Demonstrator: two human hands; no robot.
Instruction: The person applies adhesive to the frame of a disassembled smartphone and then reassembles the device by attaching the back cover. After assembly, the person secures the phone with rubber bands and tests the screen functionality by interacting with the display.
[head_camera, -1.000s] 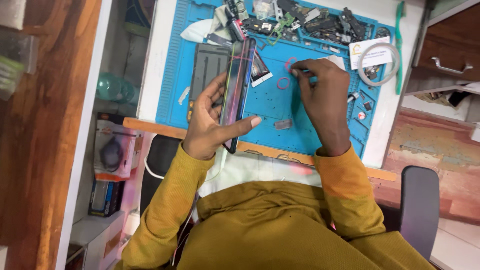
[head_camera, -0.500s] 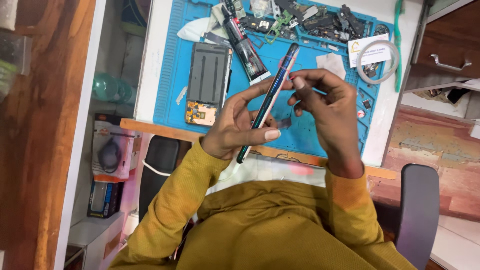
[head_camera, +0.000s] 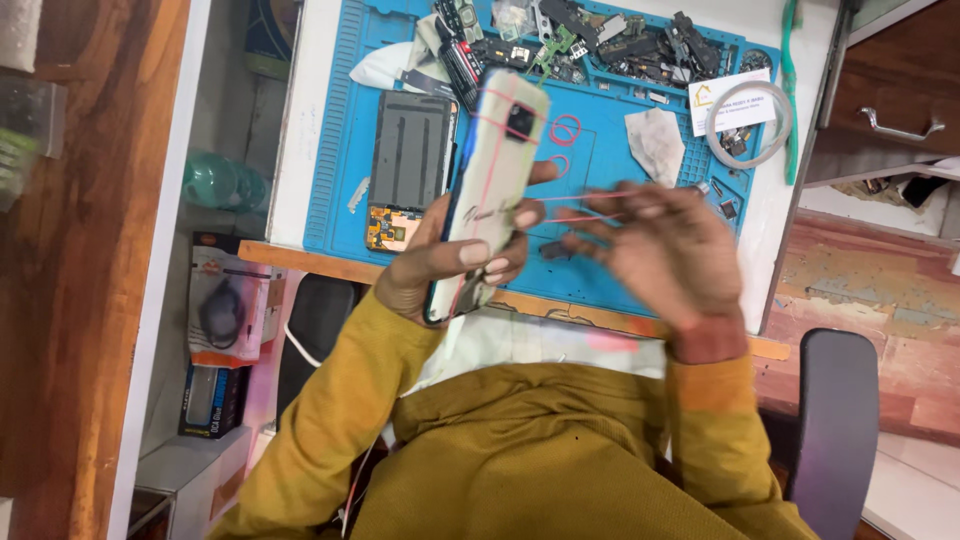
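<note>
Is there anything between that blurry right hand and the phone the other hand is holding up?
Nothing solid. The left hand grips the pale-backed phone above the blue mat. The right hand is beside it, apart, and only thin red rubber bands stretch across the gap between them.

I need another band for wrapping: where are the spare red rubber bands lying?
In the head view, the red rubber bands lie on the blue mat, just right of the phone held up in the left hand.

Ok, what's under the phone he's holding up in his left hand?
Below the phone lies the blue work mat, with a dismantled phone frame beside it and loose red rubber bands. The left hand and phone cover that patch of mat.
</note>
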